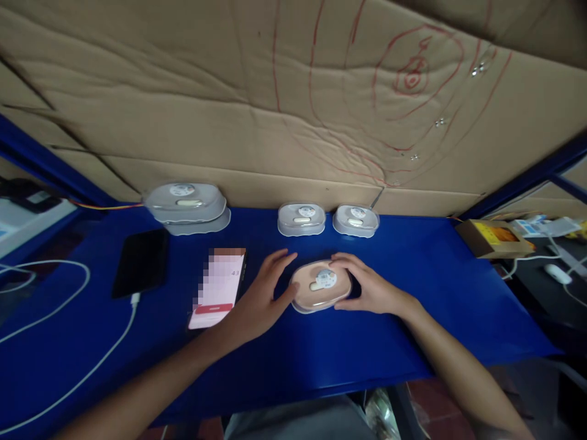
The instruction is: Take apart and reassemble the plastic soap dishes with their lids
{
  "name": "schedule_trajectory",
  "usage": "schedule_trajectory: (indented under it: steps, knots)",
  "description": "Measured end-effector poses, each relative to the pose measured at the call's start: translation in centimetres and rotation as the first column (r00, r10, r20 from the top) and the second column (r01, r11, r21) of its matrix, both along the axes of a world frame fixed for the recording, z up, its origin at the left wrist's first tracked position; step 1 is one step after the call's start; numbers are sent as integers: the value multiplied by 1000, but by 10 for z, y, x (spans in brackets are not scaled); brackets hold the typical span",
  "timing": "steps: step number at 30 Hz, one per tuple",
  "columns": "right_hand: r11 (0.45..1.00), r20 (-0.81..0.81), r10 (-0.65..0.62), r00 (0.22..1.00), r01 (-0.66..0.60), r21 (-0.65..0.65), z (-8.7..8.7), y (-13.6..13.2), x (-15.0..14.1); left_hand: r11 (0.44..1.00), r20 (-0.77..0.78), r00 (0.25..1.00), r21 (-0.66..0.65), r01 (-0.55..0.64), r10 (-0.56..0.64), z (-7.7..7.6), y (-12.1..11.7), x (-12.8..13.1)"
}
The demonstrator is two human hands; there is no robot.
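A pinkish oval container (pixel 312 297) with a clear lid, a round white sticker and a small pale tab on top sits on the blue table in front of me. My right hand (pixel 367 286) curls around its right end, fingers at the far side and thumb near the front edge. On the other side, my left hand (pixel 268 293) has its fingers spread apart. Its thumb reaches the container's left edge, while the other fingers point past it into the air. The container's underside is hidden.
Similar grey lidded containers stand along the cardboard wall (pixel 206 122): a stack (pixel 188 211) at left, one in the middle (pixel 301 227) and one to its right (pixel 356 227). A lit phone (pixel 215 293), a dark tablet (pixel 141 263) with a white cable (pixel 117 339), and a cardboard box (pixel 479 241) also lie around.
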State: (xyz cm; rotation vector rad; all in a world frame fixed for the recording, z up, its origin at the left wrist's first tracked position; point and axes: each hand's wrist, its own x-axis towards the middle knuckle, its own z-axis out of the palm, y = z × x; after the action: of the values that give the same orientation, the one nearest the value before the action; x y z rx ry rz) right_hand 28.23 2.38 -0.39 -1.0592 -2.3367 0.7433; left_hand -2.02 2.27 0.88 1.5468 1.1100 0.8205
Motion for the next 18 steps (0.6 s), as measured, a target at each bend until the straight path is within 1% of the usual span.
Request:
schedule_trajectory:
  steps: [1, 2, 4, 6, 7, 8, 10, 11, 12, 14, 16, 18]
  knots:
    - [1000, 17, -6, 1000, 6, -16, 4, 3, 8, 992, -93, 995, 122, 30, -19, 2, 3, 1]
    - [999, 32, -13, 999, 14, -32, 8, 5, 18, 974, -179, 983, 216, 74, -35, 5, 8, 3]
    - [997, 62, -42, 997, 46, -61, 16, 9, 47, 925, -316, 947, 340, 169, -57, 8, 25, 8]
    - [986, 106, -135, 985, 144, -82, 20, 11, 85, 871, -398, 917, 437, 226, -38, 9, 51, 13]
    - [973, 132, -194, 972, 207, -97, 20, 11, 106, 856, -431, 902, 459, 237, -19, 8, 65, 15]
    - [956, 151, -250, 957, 268, -117, 20, 11, 128, 854, -457, 889, 466, 229, 11, 6, 78, 16]
    - [907, 166, -376, 912, 399, -133, 16, 9, 171, 873, -513, 856, 441, 206, 57, 1, 99, 16]
    - [873, 158, -452, 878, 472, -122, 13, 8, 190, 878, -535, 842, 434, 203, 69, -3, 106, 15]
    - [848, 154, -504, 850, 521, -100, 10, 8, 207, 876, -552, 830, 435, 209, 76, -6, 109, 13]
    - [791, 141, -601, 787, 611, -39, 3, 10, 230, 864, -571, 816, 451, 223, 87, -13, 105, 8]
    - [738, 126, -672, 730, 675, 26, -3, 16, 240, 848, -587, 804, 470, 245, 93, -18, 92, 1]
    - [711, 109, -703, 703, 700, 75, -9, 26, 238, 832, -601, 795, 483, 275, 86, -19, 74, -6]
